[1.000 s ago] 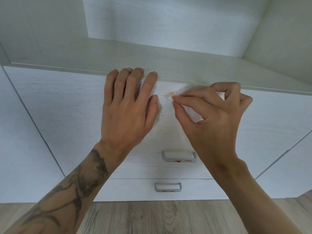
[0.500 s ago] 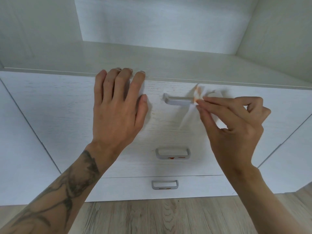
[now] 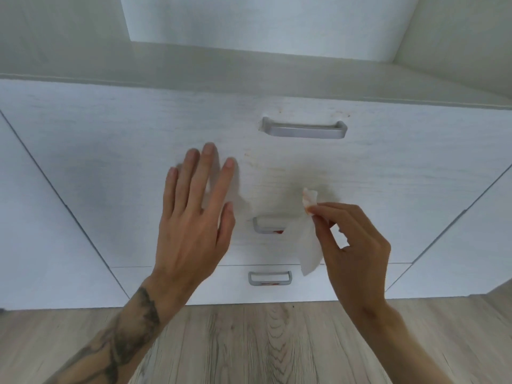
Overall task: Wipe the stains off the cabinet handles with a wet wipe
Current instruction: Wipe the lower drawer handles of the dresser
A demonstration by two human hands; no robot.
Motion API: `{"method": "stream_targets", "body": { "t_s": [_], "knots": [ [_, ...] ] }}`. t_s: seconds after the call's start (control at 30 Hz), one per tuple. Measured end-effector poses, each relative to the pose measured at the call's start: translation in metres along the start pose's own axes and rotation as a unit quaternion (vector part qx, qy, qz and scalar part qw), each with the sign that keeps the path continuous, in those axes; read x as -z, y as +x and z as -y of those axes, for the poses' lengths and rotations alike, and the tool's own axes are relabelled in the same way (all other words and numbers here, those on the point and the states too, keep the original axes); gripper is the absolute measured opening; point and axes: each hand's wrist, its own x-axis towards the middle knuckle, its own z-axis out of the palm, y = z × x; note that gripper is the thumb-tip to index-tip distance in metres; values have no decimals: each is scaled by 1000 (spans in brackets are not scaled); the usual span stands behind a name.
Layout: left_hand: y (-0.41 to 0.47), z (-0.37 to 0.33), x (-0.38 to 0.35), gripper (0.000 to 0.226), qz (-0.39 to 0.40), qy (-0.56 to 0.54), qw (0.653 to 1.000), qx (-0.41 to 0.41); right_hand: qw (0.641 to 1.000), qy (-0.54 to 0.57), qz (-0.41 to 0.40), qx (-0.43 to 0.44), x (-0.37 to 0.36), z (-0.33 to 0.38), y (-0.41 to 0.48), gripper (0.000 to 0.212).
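Observation:
Three grey handles sit one below the other on the white cabinet front (image 3: pixel 110 151). The top handle (image 3: pixel 304 131) looks free of stains. The middle handle (image 3: pixel 267 226) shows a red stain on its lower edge, and the wipe covers its right part. The bottom handle (image 3: pixel 270 278) has red marks along its underside. My right hand (image 3: pixel 357 242) pinches a white wet wipe (image 3: pixel 309 239) whose upper tip is tinted orange. My left hand (image 3: pixel 194 217) hovers flat with fingers spread, left of the middle handle, holding nothing.
Faint orange smears mark the drawer front between the top and middle handles. A recessed shelf (image 3: pixel 249 65) lies above the drawers. Wood-look flooring (image 3: pixel 249 342) runs along the bottom. Plain cabinet panels flank the drawers on both sides.
Both hands have come down from the top handle. My right hand carried the wipe away from it toward the middle handle, and my left hand slid down the drawer front.

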Motion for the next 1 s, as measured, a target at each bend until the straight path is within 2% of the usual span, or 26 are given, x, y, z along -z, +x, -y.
{"method": "stream_targets", "body": {
  "t_s": [0.23,0.33,0.53,0.63,1.0],
  "knots": [
    [-58,-1,-24,66,74,11,997,11,998,-1,36,-45,-16,-21,-27,22],
    [-65,-2,-32,68,82,34,996,12,997,25,43,-59,-19,-23,-34,28],
    [-69,2,-36,68,88,52,995,5,989,96,35,-103,-19,-28,-32,25],
    [-70,4,-37,69,90,62,994,1,989,109,47,-90,-18,-33,-27,28],
    [-73,5,-45,70,81,71,994,0,994,45,92,-28,-21,-44,-22,19]
  ]
}}
